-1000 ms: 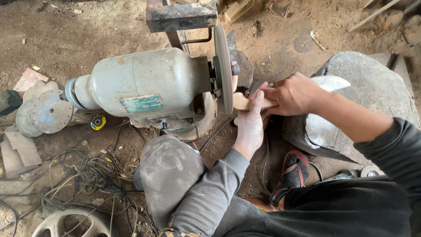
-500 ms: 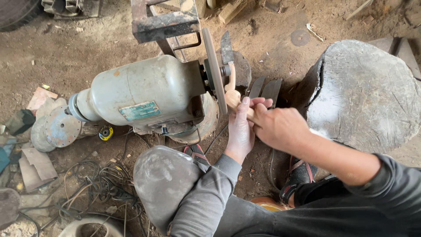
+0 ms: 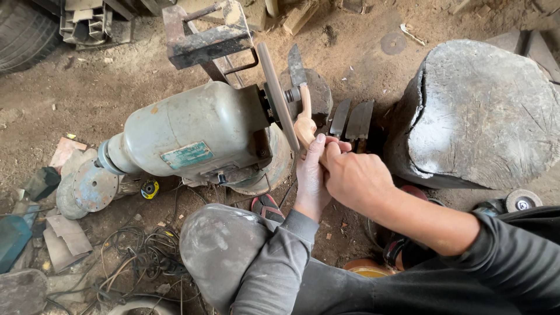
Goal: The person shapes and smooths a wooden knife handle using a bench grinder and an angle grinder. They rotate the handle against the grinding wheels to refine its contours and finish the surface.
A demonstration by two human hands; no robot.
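Centre frame: left hand (image 3: 311,175) and right hand (image 3: 354,178) both clasp knife (image 3: 301,105) by wooden handle, pressed against grinder disc (image 3: 275,93) — hold steady, light pressure, fingers clear. Spare blades (image 3: 352,119) lie just right.

Dirt-floor workshop: bench grinder (image 3: 198,137), scrap.

The right hand (image 3: 356,178) is covering the lower end of the pale wooden knife handle (image 3: 304,125); the black rubber tyre (image 3: 23,32) is running off the top-left edge.
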